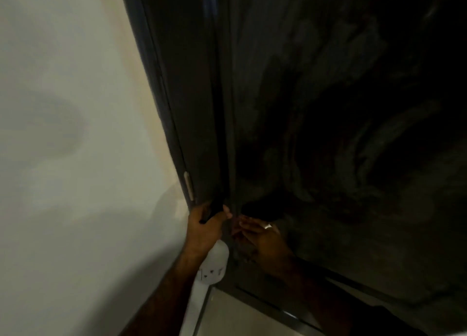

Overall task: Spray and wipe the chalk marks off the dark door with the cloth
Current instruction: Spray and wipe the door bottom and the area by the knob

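Observation:
The dark door (353, 108) fills the right side, covered in pale smeared chalk marks (371, 143). My left hand (204, 225) grips the black trigger head of a white spray bottle (216, 261) beside the door's left edge, low down; the bottle hangs below my fist. My right hand (265, 239), with a ring on one finger, rests against the lower left part of the door. It holds a dark cloth (262, 208) to the surface just above its fingers. The cloth is hard to tell from the dark door.
A dark door frame (182, 83) with a pale hinge (189, 185) runs down the door's left side. A light wall (63, 133) lies to its left. At the bottom are a pale tiled floor (227, 315) and a metal threshold strip (280, 306).

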The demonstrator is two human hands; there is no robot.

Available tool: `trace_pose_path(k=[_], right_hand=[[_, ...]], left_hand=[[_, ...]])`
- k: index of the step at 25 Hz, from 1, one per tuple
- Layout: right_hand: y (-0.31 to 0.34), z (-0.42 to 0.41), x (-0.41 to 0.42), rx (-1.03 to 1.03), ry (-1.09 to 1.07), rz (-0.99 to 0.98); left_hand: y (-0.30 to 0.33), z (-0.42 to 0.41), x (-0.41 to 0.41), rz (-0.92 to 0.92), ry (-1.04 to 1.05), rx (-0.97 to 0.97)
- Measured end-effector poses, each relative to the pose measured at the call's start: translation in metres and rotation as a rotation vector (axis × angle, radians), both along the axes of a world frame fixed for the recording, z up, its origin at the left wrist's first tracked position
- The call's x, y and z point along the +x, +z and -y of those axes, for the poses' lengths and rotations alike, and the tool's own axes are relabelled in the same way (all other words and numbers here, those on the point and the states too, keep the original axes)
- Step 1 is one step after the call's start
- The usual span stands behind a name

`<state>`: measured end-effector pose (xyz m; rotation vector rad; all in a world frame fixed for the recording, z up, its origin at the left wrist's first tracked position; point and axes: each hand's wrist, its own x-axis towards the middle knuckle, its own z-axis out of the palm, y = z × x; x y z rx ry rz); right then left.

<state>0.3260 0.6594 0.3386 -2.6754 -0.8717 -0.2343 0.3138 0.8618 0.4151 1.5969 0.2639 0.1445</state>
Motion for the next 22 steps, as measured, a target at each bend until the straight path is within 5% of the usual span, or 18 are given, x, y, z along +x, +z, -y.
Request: trace_pose_path(k=[3, 7, 9, 12, 14, 17, 22], right_hand=[[0.021, 0.039, -0.02, 0.296, -0.147, -0.2], [0.018, 0.122, -0.072, 0.406, -0.232, -0.153], [0.033, 0.163, -0.116, 0.804, -0.357, -0.331], [0.035, 0.221, -0.171, 1.722, -0.66, -0.713], [0.037, 0.251, -0.205, 2.139, -0.734, -0.777], [0.045, 0.269, -0.253, 2.311, -0.689, -0.784], [0.036, 0.285, -0.292, 2.247, -0.768, -0.781]], left_hand=[[-0.003, 0.058, -0.007, -0.053, -0.028, -0.06], [-0.001, 0.141, -0.041, -0.008, -0.206, -0.036], [-0.003, 0.176, -0.065, -0.007, -0.324, -0.024], [-0.008, 0.223, -0.112, -0.072, -0.51, -0.023], [-0.01, 0.256, -0.147, -0.139, -0.586, 0.013], [-0.009, 0.298, -0.186, -0.195, -0.664, 0.12], [-0.004, 0.33, -0.218, -0.221, -0.831, 0.294]])
